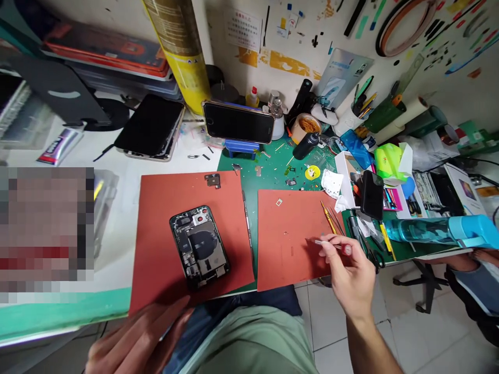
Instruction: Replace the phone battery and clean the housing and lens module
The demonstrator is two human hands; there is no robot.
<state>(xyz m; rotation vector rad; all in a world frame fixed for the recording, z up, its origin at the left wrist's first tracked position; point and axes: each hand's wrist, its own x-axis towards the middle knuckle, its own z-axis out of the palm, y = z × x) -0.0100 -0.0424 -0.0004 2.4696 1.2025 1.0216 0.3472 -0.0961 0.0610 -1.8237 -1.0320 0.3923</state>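
Observation:
In my right hand [353,280] a small screwdriver [331,245] with a red end cap is pinched between thumb and fingers. Its tip points left, above the right red-brown mat [276,270]. An opened smartphone [200,246] with its inner parts exposed lies on the left red-brown mat [152,208]. My left hand [136,337] is at that mat's front edge, below the phone, with fingers stretched out and nothing visible in them. A small dark metal bracket [212,180] sits near the left mat's top edge, and a tiny light frame-shaped piece [279,202] on the right mat.
A thin metal pry tool [247,223] lies between the mats. Gold tweezers [328,217] and scissors [372,254] are right of my right hand, near a blue water bottle [429,231]. A phone [238,122] leans on a blue stand. Another person's leg shows at far right.

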